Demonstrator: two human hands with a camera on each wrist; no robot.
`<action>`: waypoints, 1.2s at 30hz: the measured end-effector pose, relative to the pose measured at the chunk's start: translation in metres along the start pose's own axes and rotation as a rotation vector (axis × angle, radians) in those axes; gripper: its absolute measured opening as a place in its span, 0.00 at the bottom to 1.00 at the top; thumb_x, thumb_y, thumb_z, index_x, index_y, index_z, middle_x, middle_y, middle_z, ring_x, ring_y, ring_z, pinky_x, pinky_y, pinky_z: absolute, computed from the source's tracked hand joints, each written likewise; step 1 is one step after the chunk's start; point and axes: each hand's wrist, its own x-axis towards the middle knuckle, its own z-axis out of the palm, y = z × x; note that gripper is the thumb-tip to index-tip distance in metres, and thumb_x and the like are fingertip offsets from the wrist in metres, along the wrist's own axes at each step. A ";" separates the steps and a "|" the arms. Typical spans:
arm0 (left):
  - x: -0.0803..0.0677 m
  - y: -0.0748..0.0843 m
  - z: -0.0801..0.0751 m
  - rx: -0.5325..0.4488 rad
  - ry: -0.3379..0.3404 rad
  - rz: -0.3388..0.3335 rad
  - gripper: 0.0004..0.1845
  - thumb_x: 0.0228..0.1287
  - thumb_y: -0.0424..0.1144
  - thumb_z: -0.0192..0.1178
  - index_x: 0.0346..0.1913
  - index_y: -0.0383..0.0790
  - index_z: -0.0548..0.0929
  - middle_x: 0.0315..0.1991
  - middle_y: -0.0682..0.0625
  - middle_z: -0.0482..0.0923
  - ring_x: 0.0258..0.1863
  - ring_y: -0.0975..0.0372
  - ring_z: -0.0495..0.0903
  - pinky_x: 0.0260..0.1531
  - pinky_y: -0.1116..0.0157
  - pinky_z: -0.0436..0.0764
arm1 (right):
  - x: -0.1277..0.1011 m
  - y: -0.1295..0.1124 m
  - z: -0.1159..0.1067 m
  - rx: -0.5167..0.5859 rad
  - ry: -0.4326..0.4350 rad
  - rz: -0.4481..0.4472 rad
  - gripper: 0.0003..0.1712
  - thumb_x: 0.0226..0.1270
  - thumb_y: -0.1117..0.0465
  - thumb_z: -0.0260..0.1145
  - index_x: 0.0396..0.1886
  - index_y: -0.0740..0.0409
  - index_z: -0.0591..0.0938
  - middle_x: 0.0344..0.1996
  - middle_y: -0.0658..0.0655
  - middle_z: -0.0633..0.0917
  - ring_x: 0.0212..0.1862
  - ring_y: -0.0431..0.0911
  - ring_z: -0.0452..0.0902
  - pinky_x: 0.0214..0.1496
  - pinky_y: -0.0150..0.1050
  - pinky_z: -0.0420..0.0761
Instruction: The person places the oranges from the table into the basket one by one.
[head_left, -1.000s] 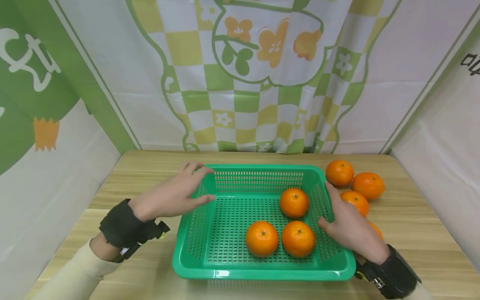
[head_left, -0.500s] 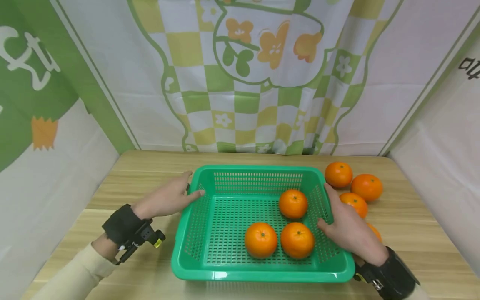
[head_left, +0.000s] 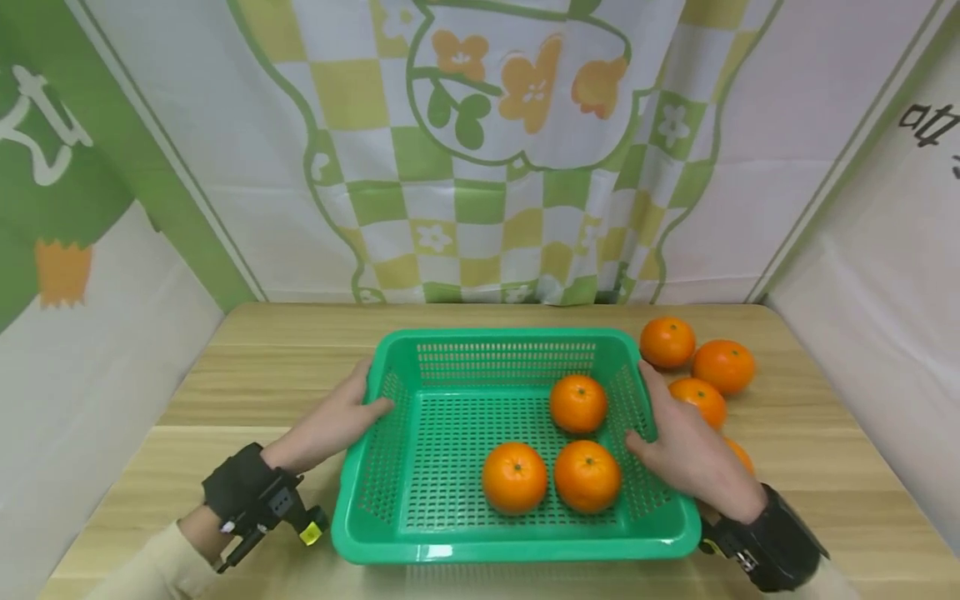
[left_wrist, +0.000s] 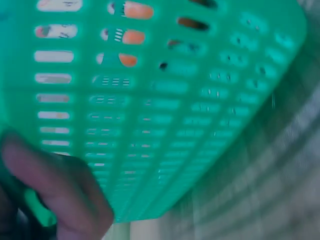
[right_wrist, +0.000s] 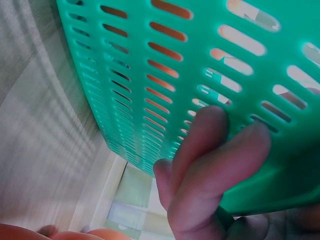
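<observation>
A green plastic basket (head_left: 517, 550) with slotted walls is in the middle of the head view, three oranges (head_left: 514, 478) lying in its right half. My left hand (head_left: 333, 423) grips the left rim, thumb over the edge and fingers outside. Those fingers (left_wrist: 60, 185) show blurred beside the slotted wall in the left wrist view. At the opposite side, my right hand (head_left: 693, 450) holds the right rim, its thumb inside. Curled fingers (right_wrist: 200, 185) of that hand lie against the outer wall in the right wrist view.
Several more oranges (head_left: 723, 367) lie on the wooden table (head_left: 247, 367) right of the basket, one partly hidden behind my right hand. A checked cloth curtain (head_left: 480, 200) hangs along the table's back edge. Fabric walls (head_left: 885, 333) stand at both sides.
My left hand has come down from above the left rim and taken hold of it. The right hand stays on its rim. The head view has shifted slightly; basket and oranges keep their places.
</observation>
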 end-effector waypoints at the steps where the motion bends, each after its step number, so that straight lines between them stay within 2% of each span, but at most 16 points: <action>1: 0.000 -0.001 0.001 -0.025 0.003 -0.006 0.38 0.82 0.34 0.42 0.85 0.41 0.36 0.79 0.29 0.56 0.64 0.42 0.80 0.54 0.52 0.90 | 0.000 0.000 0.000 0.007 -0.002 -0.002 0.57 0.70 0.66 0.66 0.87 0.58 0.39 0.50 0.76 0.86 0.24 0.40 0.84 0.23 0.31 0.84; 5: 0.000 -0.005 0.004 -0.073 0.010 0.007 0.37 0.82 0.34 0.39 0.85 0.41 0.34 0.80 0.28 0.52 0.68 0.36 0.75 0.56 0.47 0.89 | 0.000 -0.001 0.000 0.034 -0.013 0.007 0.57 0.71 0.66 0.66 0.87 0.59 0.39 0.53 0.79 0.85 0.25 0.41 0.85 0.22 0.31 0.85; 10: -0.001 -0.004 0.006 -0.076 0.028 0.004 0.37 0.83 0.33 0.38 0.85 0.42 0.34 0.82 0.29 0.50 0.70 0.35 0.73 0.56 0.49 0.89 | 0.000 -0.001 0.000 0.005 -0.015 0.006 0.57 0.72 0.62 0.68 0.86 0.61 0.39 0.54 0.79 0.84 0.25 0.40 0.85 0.22 0.30 0.85; 13: -0.002 -0.003 0.006 -0.071 0.038 0.000 0.37 0.82 0.32 0.38 0.85 0.41 0.33 0.81 0.27 0.50 0.68 0.37 0.76 0.52 0.52 0.90 | 0.000 0.001 -0.002 0.009 -0.031 -0.011 0.57 0.74 0.59 0.68 0.87 0.59 0.39 0.55 0.79 0.84 0.25 0.39 0.85 0.23 0.30 0.85; 20: 0.000 0.003 0.006 -0.084 0.038 0.002 0.38 0.82 0.31 0.38 0.85 0.39 0.32 0.79 0.24 0.52 0.59 0.40 0.83 0.44 0.54 0.93 | 0.001 0.004 -0.008 0.022 -0.055 -0.018 0.57 0.76 0.54 0.66 0.88 0.48 0.38 0.62 0.79 0.81 0.26 0.38 0.86 0.22 0.32 0.86; 26: 0.001 0.002 0.006 -0.082 0.043 0.008 0.39 0.81 0.30 0.39 0.84 0.38 0.32 0.78 0.23 0.53 0.55 0.43 0.85 0.43 0.54 0.93 | 0.001 0.003 -0.011 -0.005 -0.041 -0.058 0.55 0.77 0.46 0.66 0.88 0.45 0.41 0.68 0.74 0.79 0.33 0.39 0.88 0.29 0.31 0.87; 28: 0.001 0.001 0.006 -0.083 0.051 0.000 0.39 0.81 0.30 0.39 0.85 0.39 0.33 0.78 0.24 0.54 0.55 0.44 0.85 0.43 0.54 0.93 | 0.001 0.002 -0.013 -0.023 -0.032 -0.073 0.52 0.78 0.41 0.62 0.88 0.47 0.44 0.70 0.71 0.78 0.39 0.40 0.88 0.35 0.34 0.89; 30: 0.000 0.001 0.006 -0.084 0.058 -0.007 0.39 0.81 0.30 0.39 0.85 0.39 0.33 0.78 0.25 0.54 0.55 0.44 0.85 0.43 0.55 0.93 | 0.000 0.001 -0.018 -0.013 -0.026 -0.085 0.46 0.81 0.40 0.57 0.87 0.50 0.50 0.70 0.68 0.79 0.46 0.44 0.89 0.43 0.41 0.91; 32: 0.000 0.001 0.007 -0.086 0.063 -0.014 0.38 0.80 0.30 0.39 0.85 0.40 0.34 0.78 0.25 0.54 0.55 0.44 0.85 0.42 0.54 0.93 | -0.002 0.000 -0.025 -0.052 0.008 -0.093 0.41 0.84 0.39 0.50 0.85 0.57 0.56 0.68 0.67 0.81 0.52 0.48 0.88 0.51 0.50 0.91; 34: 0.000 0.001 0.008 -0.081 0.063 -0.012 0.38 0.80 0.30 0.39 0.85 0.38 0.34 0.78 0.23 0.53 0.54 0.44 0.86 0.41 0.54 0.93 | -0.005 0.001 -0.034 -0.078 0.041 -0.090 0.38 0.86 0.41 0.46 0.81 0.62 0.63 0.61 0.65 0.85 0.52 0.50 0.87 0.51 0.52 0.89; 36: 0.001 0.002 0.008 -0.072 0.066 -0.016 0.38 0.80 0.30 0.39 0.85 0.38 0.34 0.78 0.24 0.53 0.54 0.45 0.85 0.41 0.54 0.93 | -0.008 0.002 -0.044 -0.097 0.067 -0.092 0.34 0.87 0.43 0.47 0.77 0.63 0.68 0.55 0.61 0.88 0.48 0.50 0.86 0.47 0.48 0.88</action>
